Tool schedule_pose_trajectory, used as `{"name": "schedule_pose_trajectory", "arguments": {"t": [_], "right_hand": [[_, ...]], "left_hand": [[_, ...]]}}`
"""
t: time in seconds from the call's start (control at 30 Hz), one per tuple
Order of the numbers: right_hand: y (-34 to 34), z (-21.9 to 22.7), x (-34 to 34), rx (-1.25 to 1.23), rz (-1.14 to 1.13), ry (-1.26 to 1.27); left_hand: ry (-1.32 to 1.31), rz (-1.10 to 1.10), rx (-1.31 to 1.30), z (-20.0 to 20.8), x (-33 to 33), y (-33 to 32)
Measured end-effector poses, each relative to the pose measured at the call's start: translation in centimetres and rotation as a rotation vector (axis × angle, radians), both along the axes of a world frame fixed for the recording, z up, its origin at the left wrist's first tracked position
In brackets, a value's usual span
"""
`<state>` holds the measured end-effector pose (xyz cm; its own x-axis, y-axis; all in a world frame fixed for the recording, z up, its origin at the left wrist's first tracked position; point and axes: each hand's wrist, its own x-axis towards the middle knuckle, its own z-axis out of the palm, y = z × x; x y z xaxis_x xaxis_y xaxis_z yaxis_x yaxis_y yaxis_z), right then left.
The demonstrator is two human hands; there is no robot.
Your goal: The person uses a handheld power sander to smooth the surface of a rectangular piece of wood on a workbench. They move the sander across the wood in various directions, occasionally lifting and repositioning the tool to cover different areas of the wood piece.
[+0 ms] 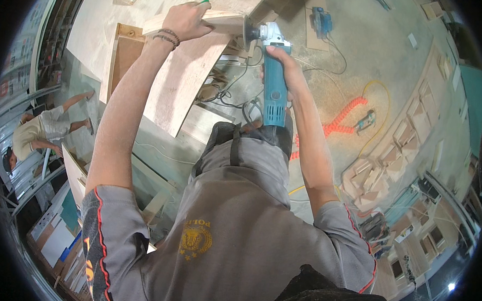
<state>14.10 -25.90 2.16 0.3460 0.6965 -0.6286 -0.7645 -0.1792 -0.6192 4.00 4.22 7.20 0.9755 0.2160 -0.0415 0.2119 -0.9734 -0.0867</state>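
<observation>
Holding grinder in right grip, left grip on board beside boxlike frame

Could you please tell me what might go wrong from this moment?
The bare left hand holds the wooden piece near the disc; a slip could injure that hand. Only the right hand holds the angle grinder, so a kick might be hard to control. The left hand's dark bracelets could possibly catch on the disc.
</observation>
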Motion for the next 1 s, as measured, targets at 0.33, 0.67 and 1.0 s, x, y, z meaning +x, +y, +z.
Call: {"name": "schedule_pose_trajectory", "arguments": {"t": [0.33, 0.67, 1.0], "right_hand": [[-0.1, 0.2, -0.1, 0.025, 0.016, 0.007], [-0.1, -0.1, 0.0, -0.01, -0.018, 0.017], [-0.3, -1.3, 0.3, -0.044, 0.01, 0.038]], "left_hand": [[-0.05, -0.004, -0.022, -0.5, -0.4, 0.4], [-0.065, -0.022, -0.02, -0.7, -0.5, 0.3], [-0.046, -0.012, -0.026, -0.7, -0.4, 0.2]]}}
